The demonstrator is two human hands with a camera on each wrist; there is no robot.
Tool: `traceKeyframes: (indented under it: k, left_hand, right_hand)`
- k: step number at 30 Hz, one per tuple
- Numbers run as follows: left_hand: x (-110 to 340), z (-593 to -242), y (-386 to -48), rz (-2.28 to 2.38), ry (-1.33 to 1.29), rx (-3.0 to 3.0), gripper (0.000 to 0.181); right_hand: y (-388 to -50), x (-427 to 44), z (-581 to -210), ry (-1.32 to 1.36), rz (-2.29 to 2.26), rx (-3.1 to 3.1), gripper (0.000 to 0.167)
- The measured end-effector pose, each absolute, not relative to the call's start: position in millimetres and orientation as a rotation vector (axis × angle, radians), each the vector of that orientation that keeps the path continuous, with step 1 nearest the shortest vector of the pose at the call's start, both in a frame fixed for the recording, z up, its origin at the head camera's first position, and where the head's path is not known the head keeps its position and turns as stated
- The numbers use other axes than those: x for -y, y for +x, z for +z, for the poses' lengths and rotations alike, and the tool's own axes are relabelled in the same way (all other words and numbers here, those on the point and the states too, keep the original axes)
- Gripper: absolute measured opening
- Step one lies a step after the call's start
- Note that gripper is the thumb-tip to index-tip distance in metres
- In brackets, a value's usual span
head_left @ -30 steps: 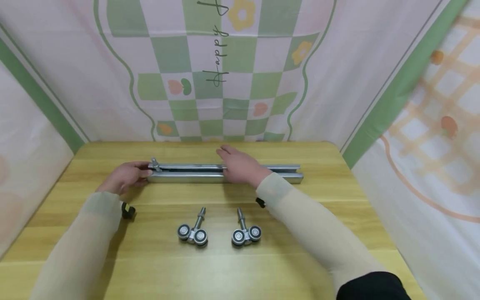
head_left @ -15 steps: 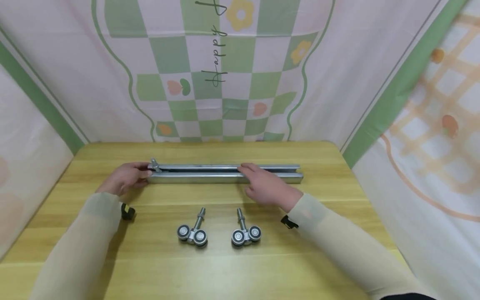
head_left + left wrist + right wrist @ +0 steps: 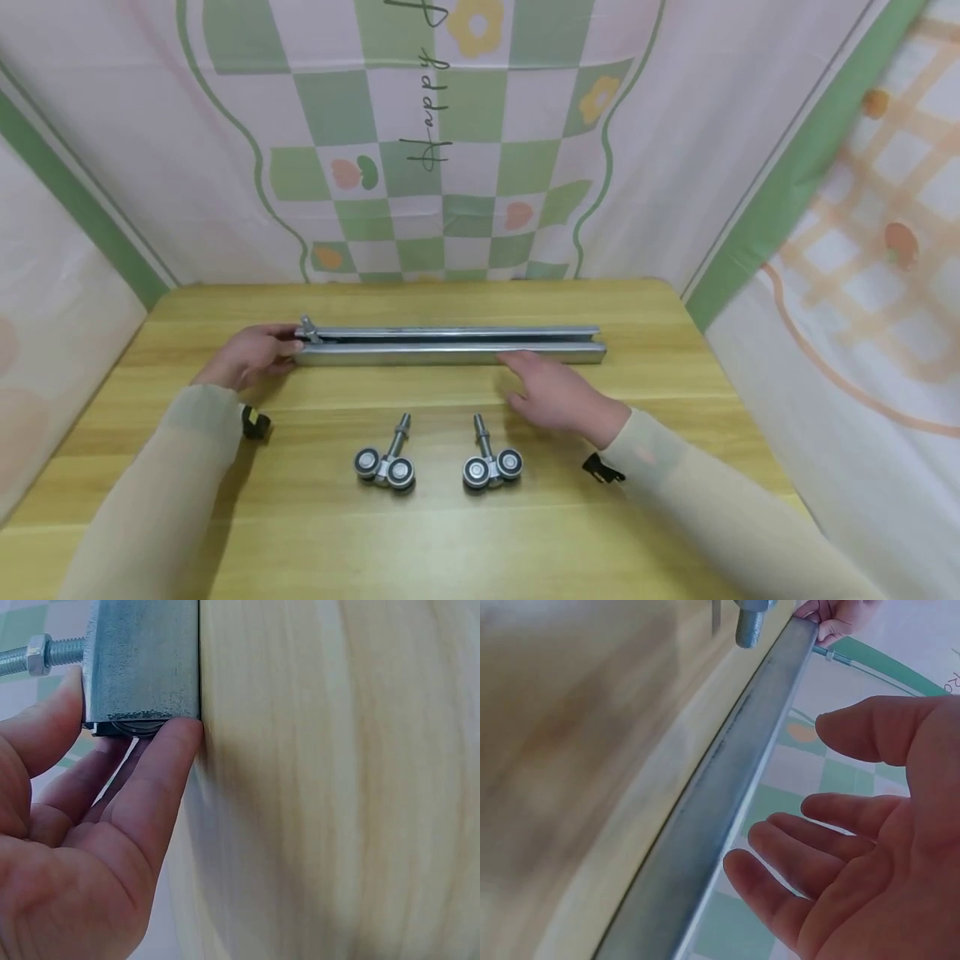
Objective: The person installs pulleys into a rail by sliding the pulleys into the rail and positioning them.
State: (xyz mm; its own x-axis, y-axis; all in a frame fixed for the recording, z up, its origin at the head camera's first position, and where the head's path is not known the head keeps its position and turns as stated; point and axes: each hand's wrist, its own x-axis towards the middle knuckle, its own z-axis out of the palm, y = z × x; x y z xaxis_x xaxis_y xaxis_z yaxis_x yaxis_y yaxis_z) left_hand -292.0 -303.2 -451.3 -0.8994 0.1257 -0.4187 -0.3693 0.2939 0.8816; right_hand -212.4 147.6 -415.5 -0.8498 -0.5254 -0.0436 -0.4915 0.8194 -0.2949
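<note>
A metal channel rail (image 3: 450,357) lies slot-up across the wooden table in the head view. My left hand (image 3: 251,354) holds its left end; in the left wrist view, thumb and fingers of the left hand (image 3: 97,817) are on the end of the rail (image 3: 146,667). A threaded bolt (image 3: 307,327) with a nut stands up out of the slot there, and a rounded part shows inside the rail's end. My right hand (image 3: 562,396) hovers by the rail's near side, right of centre, fingers relaxed; the right wrist view shows the right hand (image 3: 855,855) holding nothing.
Two wheeled rollers with threaded bolts, a left one (image 3: 385,469) and a right one (image 3: 492,469), lie on the table (image 3: 337,542) in front of the rail. A patterned cloth (image 3: 480,167) hangs behind the table's far edge.
My right hand has come off the rail's middle and moved right and nearer to me. The left hand has stayed at the rail's left end, and the rail and rollers look unmoved.
</note>
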Motion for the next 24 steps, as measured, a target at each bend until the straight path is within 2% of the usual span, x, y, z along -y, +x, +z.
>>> traceKeyframes:
  k: [14, 24]
  left_hand:
    - [303.7, -451.9, -292.0, 1.623, -0.231, -2.159, 0.064]
    - [305.1, -453.2, -293.5, 1.651, -0.217, -2.137, 0.063]
  right_hand:
    - [-198.6, -146.4, -432.8, -0.511, -0.86, -2.618, 0.067]
    - [-197.5, -140.5, -439.0, -0.499, -0.867, -2.628, 0.062]
